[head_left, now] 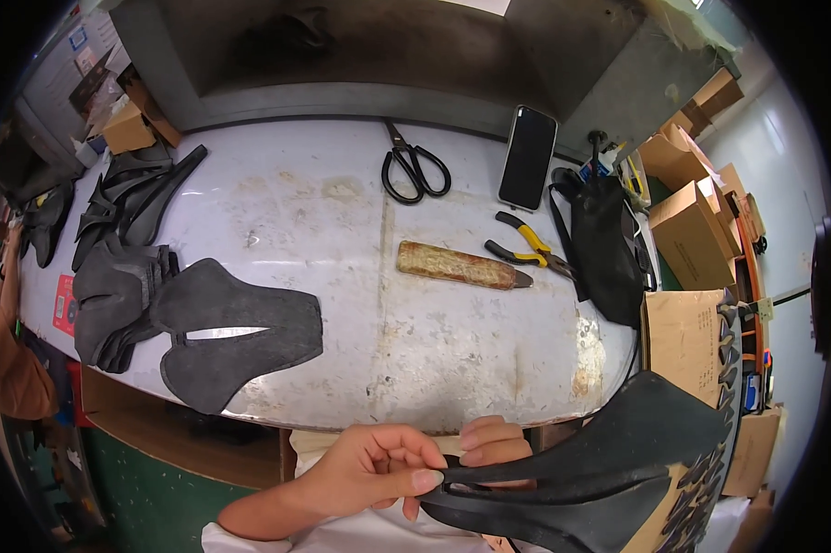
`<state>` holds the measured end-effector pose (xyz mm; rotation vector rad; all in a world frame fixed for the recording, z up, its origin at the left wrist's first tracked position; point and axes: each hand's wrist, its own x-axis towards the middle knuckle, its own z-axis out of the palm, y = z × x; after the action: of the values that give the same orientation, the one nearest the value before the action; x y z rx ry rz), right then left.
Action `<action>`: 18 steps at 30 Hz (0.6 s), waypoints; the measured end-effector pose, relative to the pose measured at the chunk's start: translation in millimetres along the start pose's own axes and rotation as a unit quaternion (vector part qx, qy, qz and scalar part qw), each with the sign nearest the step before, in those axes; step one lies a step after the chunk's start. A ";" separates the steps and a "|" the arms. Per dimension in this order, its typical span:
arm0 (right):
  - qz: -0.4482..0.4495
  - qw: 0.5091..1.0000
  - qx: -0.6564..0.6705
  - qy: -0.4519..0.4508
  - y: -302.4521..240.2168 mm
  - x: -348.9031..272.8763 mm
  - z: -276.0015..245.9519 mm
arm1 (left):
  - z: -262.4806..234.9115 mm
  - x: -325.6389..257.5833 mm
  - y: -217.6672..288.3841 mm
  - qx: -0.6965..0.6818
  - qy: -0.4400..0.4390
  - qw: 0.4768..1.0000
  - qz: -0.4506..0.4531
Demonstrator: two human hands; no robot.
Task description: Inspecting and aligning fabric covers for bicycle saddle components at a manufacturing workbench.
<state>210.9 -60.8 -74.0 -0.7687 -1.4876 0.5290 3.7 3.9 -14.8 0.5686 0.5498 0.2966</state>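
Low in front of me I hold a black bicycle saddle [600,442], its narrow nose toward the left and its wide end toward the right. My left hand [379,470] pinches the nose tip between thumb and fingers. Behind the nose, my right hand [496,450] has its fingers curled against the saddle; its palm and thumb are hidden. On the table to the left lies a flat dark grey saddle-shaped sheet [250,318] with a slit. Beside it are a stack of similar sheets [121,309] and a pile of black saddle shells [144,198].
On the white table [342,369] lie black-handled scissors [414,170], a phone [529,158], yellow-black pliers [532,244], a knife with a wrapped handle [462,265] and a black bag [604,244]. Cardboard boxes [692,235] stand right. Another person's sleeve [15,364] shows far left.
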 end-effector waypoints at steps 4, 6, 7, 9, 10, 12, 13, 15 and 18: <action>-0.046 0.998 0.005 -0.039 -3.3 1.7 -10.6 | 0.5 1.3 1.6 0.029 -0.020 0.999 -0.006; -0.063 0.993 -0.007 -0.102 -0.5 5.1 -17.7 | 0.2 0.7 1.9 0.037 -0.019 0.999 -0.006; -0.062 0.993 -0.005 -0.102 -1.0 2.5 -15.5 | 1.5 1.3 1.0 0.028 -0.020 0.999 0.007; -0.033 0.999 -0.007 -0.042 -2.6 -5.8 -7.6 | 2.8 1.4 -1.7 0.018 -0.017 1.000 0.020; -0.032 0.999 -0.013 -0.041 -7.8 -7.8 -9.5 | 4.9 1.9 -3.2 0.019 -0.022 0.999 0.034; -0.013 0.998 -0.042 -0.053 -18.2 -9.2 -15.3 | 8.2 1.7 -1.0 0.020 -0.034 0.998 0.046; -0.012 0.998 -0.033 -0.054 -15.1 -6.4 -16.6 | 6.9 -2.1 1.1 0.052 -0.029 0.997 0.046; -0.021 0.992 -0.006 -0.128 -10.8 2.2 -20.0 | 4.4 -7.0 0.9 0.084 -0.019 0.995 0.047; 0.140 0.979 0.148 -0.028 -25.1 13.0 4.7 | 1.6 -9.3 -0.9 0.242 -0.026 0.956 0.165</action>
<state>203.3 -67.3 -47.2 -0.7344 -1.3179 0.9696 -2.9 -1.4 -10.4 1.1463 0.4762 0.4658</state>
